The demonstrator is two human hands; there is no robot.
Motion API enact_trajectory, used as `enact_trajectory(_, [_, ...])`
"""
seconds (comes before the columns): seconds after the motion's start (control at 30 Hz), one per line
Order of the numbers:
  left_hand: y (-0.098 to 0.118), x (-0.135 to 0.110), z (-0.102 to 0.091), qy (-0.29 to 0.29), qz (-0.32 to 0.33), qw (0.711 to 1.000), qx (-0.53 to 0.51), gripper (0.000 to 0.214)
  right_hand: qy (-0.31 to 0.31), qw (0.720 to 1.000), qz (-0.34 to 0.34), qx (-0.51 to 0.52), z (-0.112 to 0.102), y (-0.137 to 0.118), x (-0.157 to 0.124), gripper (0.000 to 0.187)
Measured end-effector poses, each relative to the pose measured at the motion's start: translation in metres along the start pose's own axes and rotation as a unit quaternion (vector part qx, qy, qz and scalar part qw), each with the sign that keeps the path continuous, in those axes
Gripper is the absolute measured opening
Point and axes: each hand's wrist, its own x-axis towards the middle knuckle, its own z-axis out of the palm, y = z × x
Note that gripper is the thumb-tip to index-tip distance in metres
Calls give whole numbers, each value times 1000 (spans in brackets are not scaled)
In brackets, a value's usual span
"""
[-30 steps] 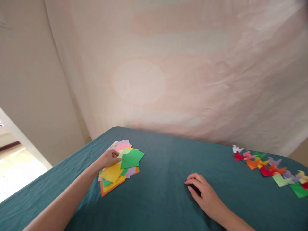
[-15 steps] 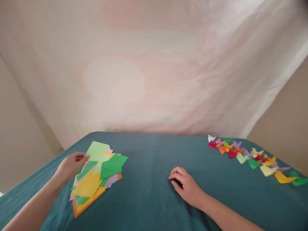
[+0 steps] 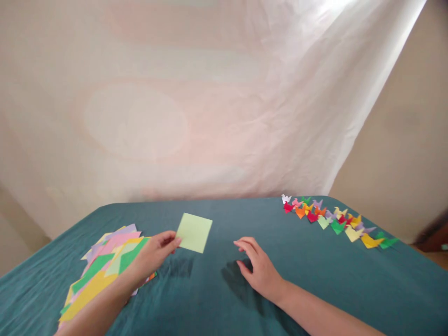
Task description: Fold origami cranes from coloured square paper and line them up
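Observation:
A pale green square sheet of paper (image 3: 194, 233) is pinched at its left edge by my left hand (image 3: 161, 248), held above the table. The sheet looks flat and without folds. My right hand (image 3: 259, 268) hovers over the cloth to the right of the sheet, its thumb and fingers apart with nothing between them. Beneath my left forearm spreads a loose pile of coloured paper (image 3: 94, 271), in yellow, green, pink and lilac, partly hidden by the arm.
Rows of small folded paper birds (image 3: 324, 222) in many colours stand at the right of the table. A dark green cloth (image 3: 196, 303) covers the table. Behind it hangs a pale sheet (image 3: 217, 116).
My left hand has carried the pale green sheet rightward off the pile toward the middle. My right hand has lifted and opened its fingers. The view has turned right.

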Motion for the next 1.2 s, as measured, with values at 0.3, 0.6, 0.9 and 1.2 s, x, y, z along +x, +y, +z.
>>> enact_trajectory(0.3, [44,17,84,-168,47,963,-208,28,60,973,-103,-197,-17,12,3,39])
enact_trajectory(0.6, [41,6,87,-193,68,965,-165,34,-7,979,-158,-130,-15,9,4,22])
enact_trajectory(0.9, [33,1,80,-166,132,977,13,26,-107,976,-156,-110,-10,1,-2,23])
enact_trajectory(1.2, [54,-16,71,-151,237,951,127,28,-155,982,-87,-62,-9,-1,-3,19])
